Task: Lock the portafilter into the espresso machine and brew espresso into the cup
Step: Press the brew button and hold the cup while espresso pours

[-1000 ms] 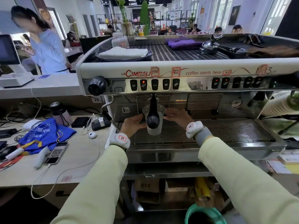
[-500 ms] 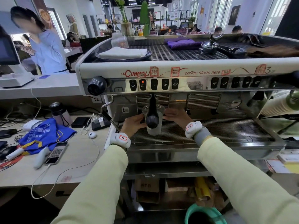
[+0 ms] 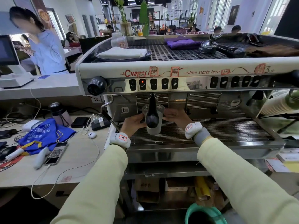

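The espresso machine [image 3: 178, 72] fills the middle of the head view. One red light glows on its left button row [image 3: 142, 81]. A portafilter sits in the left group head, its black handle [image 3: 151, 113] pointing toward me. Behind the handle stands a clear plastic cup [image 3: 153, 130] on the drip grate [image 3: 218, 130], under the portafilter. My left hand [image 3: 134, 124] presses the cup's left side and my right hand [image 3: 176, 117] its right side, so the cup is held between them. What is inside the cup is hidden by the handle.
A steam wand [image 3: 108, 116] slants down just left of my left hand. The counter at left holds a phone [image 3: 56, 153], a blue cloth [image 3: 43, 135], a flask [image 3: 59, 113] and cables. A green bin [image 3: 205, 214] stands below. A person [image 3: 45, 49] stands behind the counter.
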Motion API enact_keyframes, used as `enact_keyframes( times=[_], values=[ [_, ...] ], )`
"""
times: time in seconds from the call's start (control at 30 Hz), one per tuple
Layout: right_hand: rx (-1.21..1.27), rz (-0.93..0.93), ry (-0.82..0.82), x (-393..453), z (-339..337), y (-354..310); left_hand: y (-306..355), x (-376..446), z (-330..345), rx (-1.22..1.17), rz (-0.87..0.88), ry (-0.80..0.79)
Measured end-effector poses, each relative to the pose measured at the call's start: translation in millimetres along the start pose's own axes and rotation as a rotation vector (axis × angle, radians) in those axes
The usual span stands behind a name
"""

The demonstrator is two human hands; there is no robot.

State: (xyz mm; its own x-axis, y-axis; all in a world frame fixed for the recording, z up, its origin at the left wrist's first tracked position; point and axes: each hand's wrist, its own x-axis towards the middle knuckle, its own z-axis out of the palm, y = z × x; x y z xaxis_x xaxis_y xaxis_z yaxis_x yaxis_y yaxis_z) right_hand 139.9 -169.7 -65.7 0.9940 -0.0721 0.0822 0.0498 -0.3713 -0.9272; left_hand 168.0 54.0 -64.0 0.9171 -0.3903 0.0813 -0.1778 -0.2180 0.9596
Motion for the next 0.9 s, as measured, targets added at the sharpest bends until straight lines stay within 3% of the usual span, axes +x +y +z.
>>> enact_keyframes(
  times=[0.47,0.9],
  values=[
    [-0.035,-0.081,-0.021,-3.7,-1.7,-5.8,-4.3,5.2,-5.0,0.049,0.04,-0.076],
    [0.029,-0.04,0.014,1.3,1.2,-3.0,-4.6,9.0,-0.6,0.114,0.075,0.02]
  ],
)
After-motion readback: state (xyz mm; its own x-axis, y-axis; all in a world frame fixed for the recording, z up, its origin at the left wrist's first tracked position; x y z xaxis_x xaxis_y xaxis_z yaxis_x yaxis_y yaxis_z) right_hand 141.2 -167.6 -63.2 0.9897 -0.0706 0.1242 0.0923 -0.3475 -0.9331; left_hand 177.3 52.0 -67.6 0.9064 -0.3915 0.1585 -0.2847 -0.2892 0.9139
